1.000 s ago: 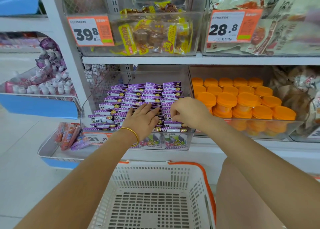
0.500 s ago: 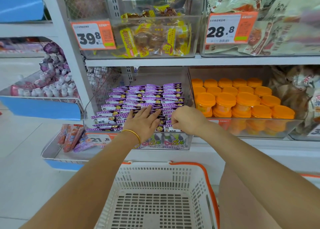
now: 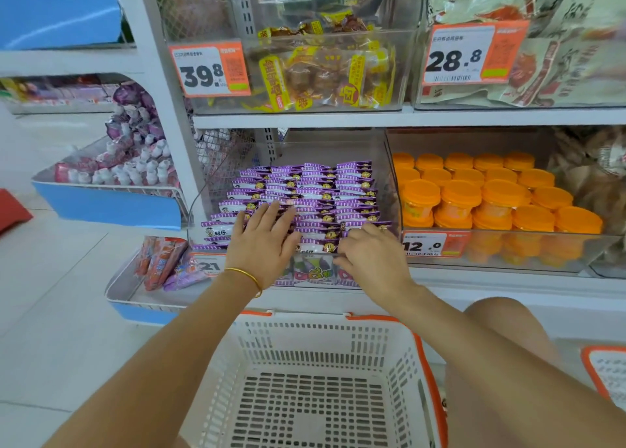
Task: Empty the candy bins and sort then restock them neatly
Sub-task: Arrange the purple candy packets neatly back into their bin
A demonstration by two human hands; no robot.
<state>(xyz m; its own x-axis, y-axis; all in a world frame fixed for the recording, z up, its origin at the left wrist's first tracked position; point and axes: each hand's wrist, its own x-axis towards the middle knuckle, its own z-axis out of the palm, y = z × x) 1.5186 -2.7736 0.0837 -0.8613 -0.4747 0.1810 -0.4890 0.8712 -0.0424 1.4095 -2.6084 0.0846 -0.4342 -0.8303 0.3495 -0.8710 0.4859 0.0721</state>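
Note:
Rows of purple candy packets (image 3: 318,190) fill a clear bin (image 3: 203,210) on the lower shelf. My left hand (image 3: 264,244), with a gold bangle on the wrist, lies flat on the front-left packets with its fingers straight. My right hand (image 3: 369,254) sits at the bin's front right corner, its fingers bent down around the front row of packets. The packets under both hands are hidden. Directly below my arms stands a white perforated basket (image 3: 305,336) with orange handles, holding nothing.
A clear bin of orange-lidded cups (image 3: 491,197) stands to the right. Bins of yellow-labelled snacks (image 3: 321,75) and green bags (image 3: 559,68) sit on the shelf above. Blue-fronted trays (image 3: 108,207) jut out at the left. My bare knee (image 3: 501,339) is beside the basket.
Both hands have slid toward the front of the bin. The left hand's fingers have spread flatter over the packets, and the right hand has dropped to the front edge.

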